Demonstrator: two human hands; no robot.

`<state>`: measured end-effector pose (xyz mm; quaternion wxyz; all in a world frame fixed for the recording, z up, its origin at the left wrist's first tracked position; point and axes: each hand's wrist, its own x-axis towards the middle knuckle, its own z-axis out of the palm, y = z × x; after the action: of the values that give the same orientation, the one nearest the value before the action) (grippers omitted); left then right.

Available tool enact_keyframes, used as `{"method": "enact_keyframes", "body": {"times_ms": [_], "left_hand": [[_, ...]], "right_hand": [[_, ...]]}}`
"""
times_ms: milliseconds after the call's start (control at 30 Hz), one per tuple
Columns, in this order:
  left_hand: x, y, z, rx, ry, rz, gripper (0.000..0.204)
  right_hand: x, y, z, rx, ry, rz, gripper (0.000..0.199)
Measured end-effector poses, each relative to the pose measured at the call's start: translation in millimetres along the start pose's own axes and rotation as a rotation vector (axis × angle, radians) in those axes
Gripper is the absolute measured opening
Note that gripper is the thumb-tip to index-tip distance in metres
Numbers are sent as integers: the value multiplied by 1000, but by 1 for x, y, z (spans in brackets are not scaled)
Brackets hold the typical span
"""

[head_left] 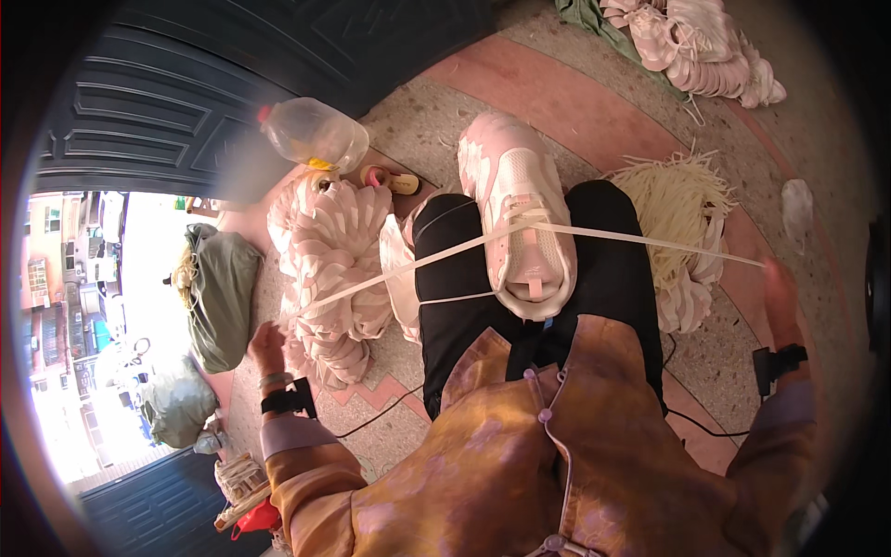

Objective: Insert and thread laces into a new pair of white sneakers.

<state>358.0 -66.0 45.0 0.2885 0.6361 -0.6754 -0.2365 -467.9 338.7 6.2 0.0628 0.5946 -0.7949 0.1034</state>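
Note:
A pale pink and white sneaker (522, 186) is held between my black-trousered knees, toe pointing away from me. A flat whitish shoelace (399, 269) runs through its eyelets, and both ends are pulled out taut to the sides. At the left, my left hand (267, 345) is closed around one end of the lace. My right hand (781, 286), far out to the right, grips the other end. A thin cord (455, 298) stretches from the shoe's collar across my left thigh.
Stacked pink shoe uppers (329, 269) lie left of my legs. A bundle of cream laces (677, 200) rests on more uppers at the right. Beyond are a clear plastic jug (320, 135), a tape roll (376, 176), another shoe pile (696, 46) and green sacks (221, 297). Dark cables cross the floor.

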Motion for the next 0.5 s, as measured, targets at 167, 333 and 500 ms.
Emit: {"method": "enact_keyframes", "body": {"times_ms": [167, 333, 500], "left_hand": [[13, -25, -68, -148, 96, -227, 9], [24, 29, -18, -22, 54, -504, 9], [-20, 151, 112, -92, -883, -536, 15]], "right_hand": [[-30, 102, -22, -80, -15, 287, 22], [-20, 90, -14, 649, 67, 651, 25], [70, -152, 0, 1268, -466, 754, 18]]}}
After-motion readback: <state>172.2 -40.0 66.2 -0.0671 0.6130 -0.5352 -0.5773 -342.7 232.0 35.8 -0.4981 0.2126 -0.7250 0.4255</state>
